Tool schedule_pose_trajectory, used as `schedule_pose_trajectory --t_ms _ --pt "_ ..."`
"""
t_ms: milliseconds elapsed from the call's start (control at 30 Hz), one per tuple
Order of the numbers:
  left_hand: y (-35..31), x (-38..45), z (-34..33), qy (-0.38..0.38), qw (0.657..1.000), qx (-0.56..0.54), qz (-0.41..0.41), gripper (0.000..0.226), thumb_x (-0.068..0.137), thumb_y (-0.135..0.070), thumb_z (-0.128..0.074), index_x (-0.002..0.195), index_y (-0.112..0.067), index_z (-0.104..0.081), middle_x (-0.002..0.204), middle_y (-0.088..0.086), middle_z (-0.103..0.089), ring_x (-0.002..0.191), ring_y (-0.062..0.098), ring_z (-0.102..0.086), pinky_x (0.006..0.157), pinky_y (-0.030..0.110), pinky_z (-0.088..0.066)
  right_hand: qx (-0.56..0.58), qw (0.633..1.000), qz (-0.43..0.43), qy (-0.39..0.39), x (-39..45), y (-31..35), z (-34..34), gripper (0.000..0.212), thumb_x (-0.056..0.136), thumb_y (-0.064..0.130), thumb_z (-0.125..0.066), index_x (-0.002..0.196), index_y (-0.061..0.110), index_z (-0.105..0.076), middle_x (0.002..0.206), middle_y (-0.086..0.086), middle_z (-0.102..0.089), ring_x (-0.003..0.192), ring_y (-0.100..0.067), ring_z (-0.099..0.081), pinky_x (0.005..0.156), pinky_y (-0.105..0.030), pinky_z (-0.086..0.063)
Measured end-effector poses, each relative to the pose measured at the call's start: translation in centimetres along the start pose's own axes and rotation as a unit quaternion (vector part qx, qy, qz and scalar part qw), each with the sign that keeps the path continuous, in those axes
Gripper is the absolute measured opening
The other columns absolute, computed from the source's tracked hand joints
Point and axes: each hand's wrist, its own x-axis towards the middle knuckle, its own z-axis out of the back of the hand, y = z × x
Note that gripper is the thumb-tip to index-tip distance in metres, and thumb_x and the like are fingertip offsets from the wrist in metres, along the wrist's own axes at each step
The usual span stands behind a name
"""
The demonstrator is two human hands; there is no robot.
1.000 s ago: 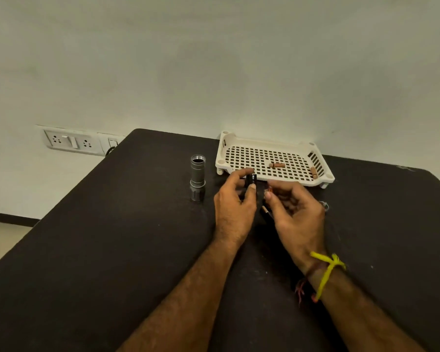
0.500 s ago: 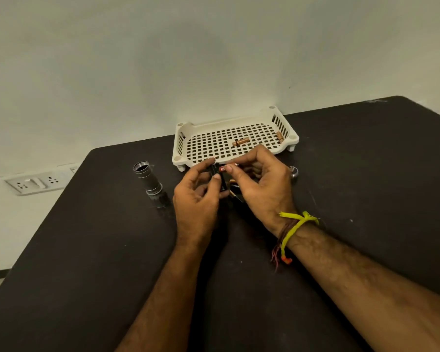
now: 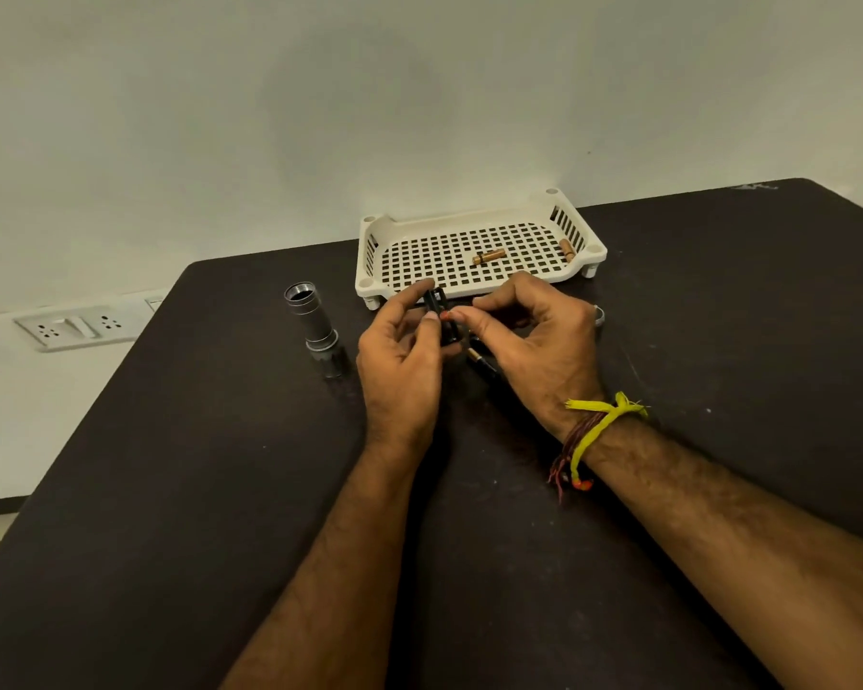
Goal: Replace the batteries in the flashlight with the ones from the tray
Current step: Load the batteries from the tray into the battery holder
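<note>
We note both forearms reaching across the dark table [image 3: 170, 490]. The left hand [image 3: 402, 376] pinches the black battery holder [image 3: 442, 318], its long axis near upright; the right hand [image 3: 534, 341] pinches a battery beside it. The flashlight body [image 3: 315, 328] stands open end up, left. The tray [image 3: 479, 251] beyond holds two batteries [image 3: 489, 256].

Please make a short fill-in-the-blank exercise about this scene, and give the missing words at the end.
1. The white tray holds ___ brown batteries.
2. The flashlight body stands with its open end facing ___.
3. The left hand pinches the black battery holder, while the ___ hand works at it.
4. The yellow thread is tied around the ___ wrist.

Missing words: two; up; right; right
</note>
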Motion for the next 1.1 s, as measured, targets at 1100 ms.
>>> schedule_pose_trajectory --t_ms 1100 --pt "-1.1 -0.4 0.2 0.04 0.998 -0.034 0.025 0.029 0.095 0.005 -0.057 0.117 -0.012 -0.065 0.094 0.008 -0.072 0.083 0.018 -0.074 0.068 0.027 -0.059 -0.04 0.996 -0.007 0.075 0.0 0.4 0.2 0.011 0.076 0.007 -0.084 0.081 0.0 -0.077 0.077 -0.008 -0.071 0.076 -0.018 -0.067 0.072 -0.033 -0.055"
